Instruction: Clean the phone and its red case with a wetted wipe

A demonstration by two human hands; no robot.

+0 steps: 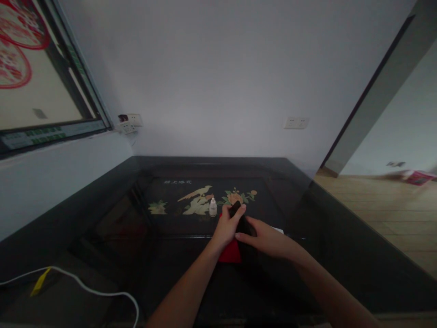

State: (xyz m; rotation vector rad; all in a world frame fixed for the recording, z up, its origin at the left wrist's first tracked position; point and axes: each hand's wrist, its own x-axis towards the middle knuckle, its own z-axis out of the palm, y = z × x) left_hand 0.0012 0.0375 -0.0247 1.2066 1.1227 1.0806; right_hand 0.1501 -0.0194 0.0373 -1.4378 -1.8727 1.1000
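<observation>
My left hand (226, 227) is closed around a small black object (235, 209) that sticks up past its fingers. My right hand (264, 238) has its fingers curled on the lower dark part of the same object (244, 225), beside the left hand. A red cloth or pouch (230, 251) lies under both hands on the dark table (153, 255). A small white dropper bottle (213, 207) stands upright just left of my left hand, apart from it. What the black object is cannot be made out in the dim light.
The table top bears a painted panel with a bird and flowers (201, 200). A white cable (102, 291) with a yellow tag (40, 281) runs along the near left. Wall sockets (296, 122) sit behind; a window (41, 91) is at left, wooden floor (375, 209) at right.
</observation>
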